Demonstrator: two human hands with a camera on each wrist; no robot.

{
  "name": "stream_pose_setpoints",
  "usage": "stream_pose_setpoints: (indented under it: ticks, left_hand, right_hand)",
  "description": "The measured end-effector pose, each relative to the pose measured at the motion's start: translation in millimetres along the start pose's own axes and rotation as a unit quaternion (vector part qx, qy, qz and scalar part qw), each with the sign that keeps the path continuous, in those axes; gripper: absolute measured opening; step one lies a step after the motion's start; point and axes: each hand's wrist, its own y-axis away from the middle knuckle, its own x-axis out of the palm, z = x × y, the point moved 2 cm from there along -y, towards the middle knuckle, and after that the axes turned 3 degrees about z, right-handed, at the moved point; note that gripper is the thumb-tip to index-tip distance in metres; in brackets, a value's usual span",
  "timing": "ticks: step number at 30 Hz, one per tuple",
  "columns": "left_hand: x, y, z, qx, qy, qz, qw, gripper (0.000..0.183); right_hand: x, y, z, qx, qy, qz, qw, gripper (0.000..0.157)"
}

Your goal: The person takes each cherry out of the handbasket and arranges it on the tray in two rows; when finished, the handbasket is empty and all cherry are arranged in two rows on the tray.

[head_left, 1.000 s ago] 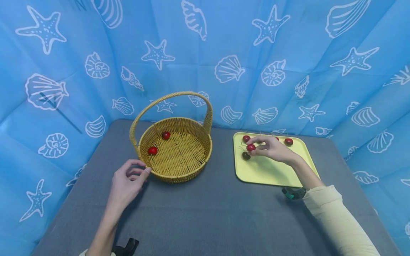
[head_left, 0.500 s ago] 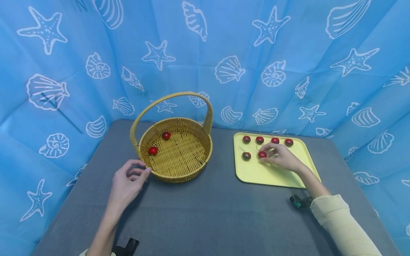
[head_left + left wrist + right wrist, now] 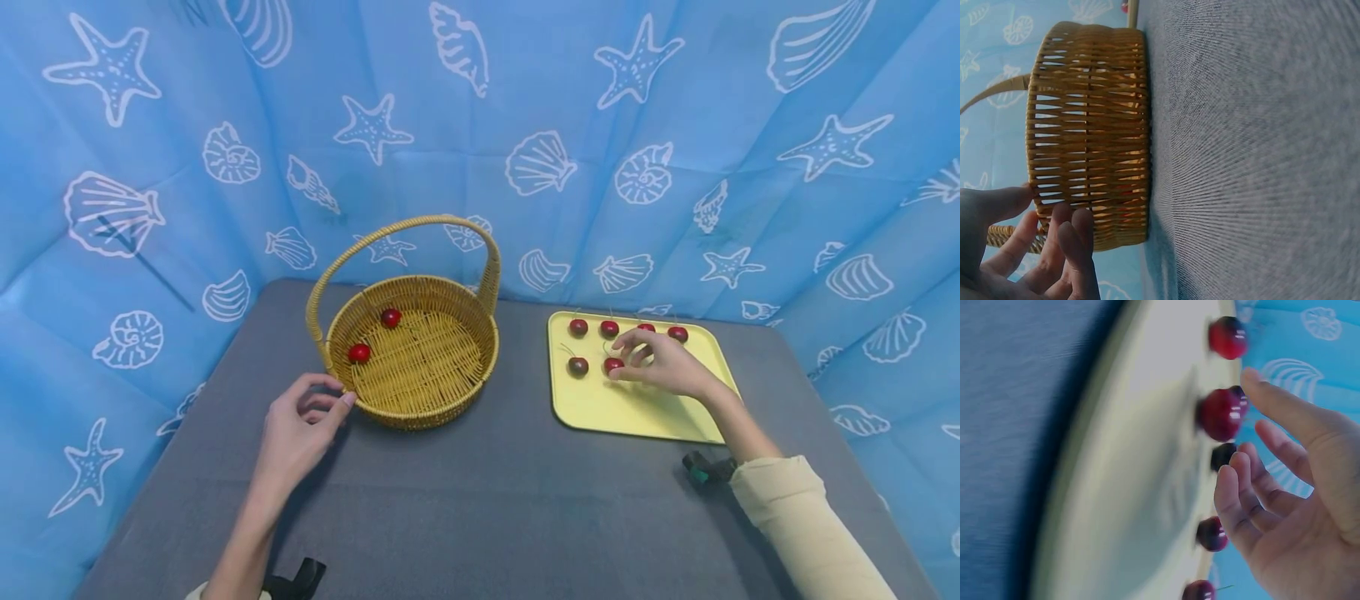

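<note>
My left hand [image 3: 303, 429] holds the near left rim of a round woven wicker basket [image 3: 420, 410]; the left wrist view shows the thumb at the rim and curled fingers by the basket's outer side [image 3: 1091, 137]. Two red cherries lie in the basket, one cherry [image 3: 359, 353] nearer and another cherry [image 3: 391, 317] behind it. Over the yellow tray [image 3: 600, 412], my right hand [image 3: 663, 362] has its thumb and fingers parted beside a cherry [image 3: 1221, 415] resting on the tray. That cherry appears apart from the fingertips.
A back row of stemmed cherries, including one cherry [image 3: 578, 327] at its left end, lies on the tray. A darker cherry [image 3: 577, 367] sits in the front row. Grey cloth [image 3: 487, 517] covers the table, and a blue shell-print curtain [image 3: 465, 125] hangs behind.
My right hand has moved right and down with a cherry, set it on the tray to the right of the dark one, and loosened its fingers. The left hand stays at the basket.
</note>
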Motion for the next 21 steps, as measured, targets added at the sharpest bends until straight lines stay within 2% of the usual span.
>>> stream_pose_setpoints:
  ticks: [4,9,16,21]
  left_hand:
    - [-0.5,0.3,1.6,0.002,-0.003,-0.001,1.0,0.033]
    - [-0.9,0.0,0.0,0.007,0.001,-0.002,1.0,0.033]
    - [-0.8,-0.6,-0.3,0.007,0.004,-0.002,1.0,0.032]
    - [-0.8,0.2,0.0,0.006,0.006,0.001,1.0,0.034]
  right_hand:
    - [-8.6,-4,15,-0.019,-0.011,-0.011,1.0,0.04]
    - [-11.5,-14,43,-0.05,-0.035,-0.016,0.998,0.034]
    - [-0.2,-38,86,-0.092,-0.059,0.005,0.994,0.027]
    - [13.4,-58,120,-0.14,-0.085,0.035,0.986,0.028]
